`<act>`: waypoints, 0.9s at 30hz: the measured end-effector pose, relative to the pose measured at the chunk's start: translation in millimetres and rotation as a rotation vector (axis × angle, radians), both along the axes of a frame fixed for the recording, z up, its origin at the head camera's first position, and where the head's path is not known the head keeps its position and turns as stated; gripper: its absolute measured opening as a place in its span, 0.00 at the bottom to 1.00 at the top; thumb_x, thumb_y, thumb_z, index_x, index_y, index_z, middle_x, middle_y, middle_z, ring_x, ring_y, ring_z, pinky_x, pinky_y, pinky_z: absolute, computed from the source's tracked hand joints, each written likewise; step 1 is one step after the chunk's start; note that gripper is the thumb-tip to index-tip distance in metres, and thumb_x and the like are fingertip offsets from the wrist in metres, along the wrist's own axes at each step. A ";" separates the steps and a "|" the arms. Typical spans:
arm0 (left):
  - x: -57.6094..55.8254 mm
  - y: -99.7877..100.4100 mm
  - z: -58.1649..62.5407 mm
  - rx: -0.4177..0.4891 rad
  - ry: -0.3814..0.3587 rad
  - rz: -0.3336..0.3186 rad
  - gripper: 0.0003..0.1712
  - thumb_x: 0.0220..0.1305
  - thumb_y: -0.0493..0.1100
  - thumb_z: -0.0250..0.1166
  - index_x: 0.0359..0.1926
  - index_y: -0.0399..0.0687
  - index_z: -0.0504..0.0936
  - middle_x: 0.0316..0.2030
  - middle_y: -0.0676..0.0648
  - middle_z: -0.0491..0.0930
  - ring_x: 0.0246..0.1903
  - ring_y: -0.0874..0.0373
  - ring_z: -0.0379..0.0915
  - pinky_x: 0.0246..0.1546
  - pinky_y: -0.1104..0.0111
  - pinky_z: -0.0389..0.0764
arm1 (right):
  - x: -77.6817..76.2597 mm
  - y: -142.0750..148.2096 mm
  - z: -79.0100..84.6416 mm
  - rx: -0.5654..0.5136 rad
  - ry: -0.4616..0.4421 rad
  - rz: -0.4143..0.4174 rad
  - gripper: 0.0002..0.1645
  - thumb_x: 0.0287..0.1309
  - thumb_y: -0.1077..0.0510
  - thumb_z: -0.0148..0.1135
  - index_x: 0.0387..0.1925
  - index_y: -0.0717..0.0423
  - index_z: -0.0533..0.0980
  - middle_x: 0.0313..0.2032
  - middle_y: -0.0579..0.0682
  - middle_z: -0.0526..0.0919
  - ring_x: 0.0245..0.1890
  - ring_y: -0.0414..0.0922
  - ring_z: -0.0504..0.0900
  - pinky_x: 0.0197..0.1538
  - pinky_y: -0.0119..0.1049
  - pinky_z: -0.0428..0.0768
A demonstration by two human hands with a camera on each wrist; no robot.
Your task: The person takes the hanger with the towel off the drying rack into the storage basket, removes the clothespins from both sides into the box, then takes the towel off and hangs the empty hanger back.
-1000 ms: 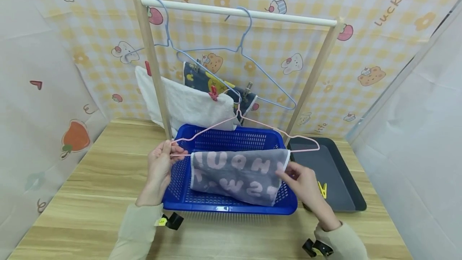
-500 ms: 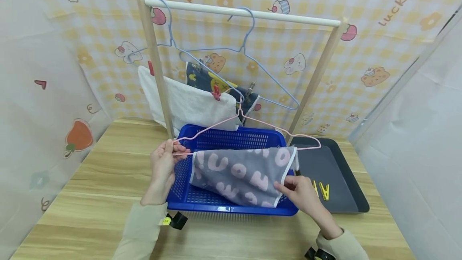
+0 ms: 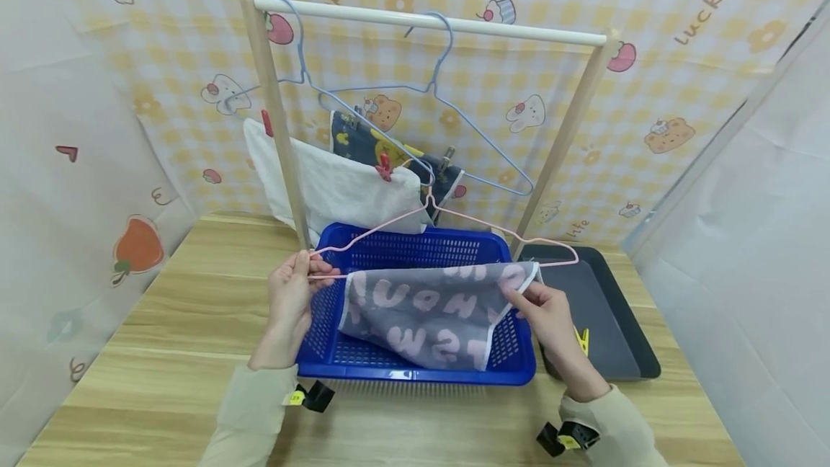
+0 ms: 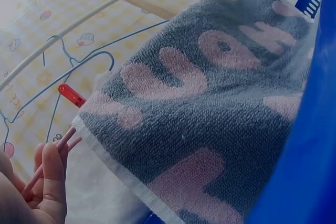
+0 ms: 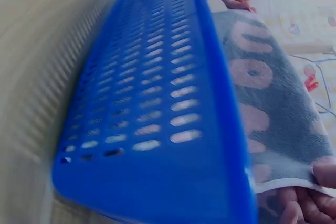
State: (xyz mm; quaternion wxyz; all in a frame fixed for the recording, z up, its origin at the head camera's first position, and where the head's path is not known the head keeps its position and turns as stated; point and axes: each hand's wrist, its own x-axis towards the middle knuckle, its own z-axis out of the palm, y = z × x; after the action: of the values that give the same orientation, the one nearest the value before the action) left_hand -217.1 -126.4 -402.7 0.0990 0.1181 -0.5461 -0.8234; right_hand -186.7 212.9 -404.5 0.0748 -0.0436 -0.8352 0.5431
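A grey towel (image 3: 421, 316) with pink letters and a white edge hangs folded over the lower bar of a pink hanger (image 3: 382, 225). My left hand (image 3: 289, 305) grips the hanger's left end, where its wires meet, in the head view. Near the right end of the bar, my right hand (image 3: 547, 316) pinches the towel's white edge between thumb and fingers. In the right wrist view the thumb lies over the edge and the other fingers are beneath it. Below the towel stands a blue basket (image 3: 415, 375).
Behind is a rack with a white rail (image 3: 519, 29) and two blue hangers (image 3: 480, 132). A white towel (image 3: 350, 189) with red clips and a dark patterned cloth (image 3: 447, 179) hang there. A grey tray (image 3: 612, 323) with a yellow clip (image 3: 584, 341) stands to the right.
My right hand first moved down along the towel's edge, then back up toward the bar. The towel's right edge has shifted right and its lower right corner is drawn inward. My left hand stays on the hanger.
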 end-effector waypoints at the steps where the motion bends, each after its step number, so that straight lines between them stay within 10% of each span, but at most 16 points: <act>1: -0.1 0.5 -0.3 -0.002 -0.006 0.005 0.17 0.74 0.42 0.43 0.30 0.42 0.73 0.17 0.54 0.78 0.21 0.64 0.80 0.23 0.77 0.80 | 0.9 -1.0 -1.2 0.010 0.015 0.011 0.13 0.56 0.59 0.66 0.27 0.68 0.79 0.17 0.46 0.76 0.21 0.37 0.72 0.24 0.27 0.74; 6: -1.1 2.9 -1.7 0.000 -0.017 0.030 0.17 0.74 0.42 0.43 0.31 0.41 0.72 0.16 0.54 0.77 0.21 0.64 0.80 0.23 0.77 0.80 | 13.0 -3.8 -11.5 0.126 0.080 0.122 0.13 0.51 0.60 0.70 0.17 0.62 0.79 0.11 0.40 0.65 0.13 0.34 0.61 0.17 0.26 0.57; 16: -2.3 2.1 -3.5 0.015 -0.001 0.036 0.17 0.74 0.42 0.44 0.30 0.41 0.73 0.17 0.53 0.78 0.21 0.63 0.80 0.23 0.77 0.80 | 25.1 1.8 -7.2 0.174 -0.043 0.429 0.13 0.49 0.60 0.71 0.16 0.63 0.78 0.13 0.38 0.71 0.15 0.32 0.65 0.18 0.25 0.65; 27: -2.6 2.7 -4.4 0.028 -0.005 0.026 0.17 0.74 0.41 0.44 0.30 0.42 0.74 0.17 0.54 0.78 0.21 0.64 0.80 0.23 0.77 0.80 | 2.6 -9.3 0.6 -0.238 -0.108 0.019 0.10 0.55 0.62 0.66 0.37 0.64 0.77 0.25 0.41 0.81 0.24 0.36 0.77 0.29 0.29 0.78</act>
State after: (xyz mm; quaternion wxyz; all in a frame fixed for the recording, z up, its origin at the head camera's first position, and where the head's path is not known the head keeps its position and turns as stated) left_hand -219.6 -123.7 -407.1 0.1067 0.1289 -0.5331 -0.8294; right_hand -184.1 203.5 -403.8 0.0187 -0.0734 -0.7679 0.6361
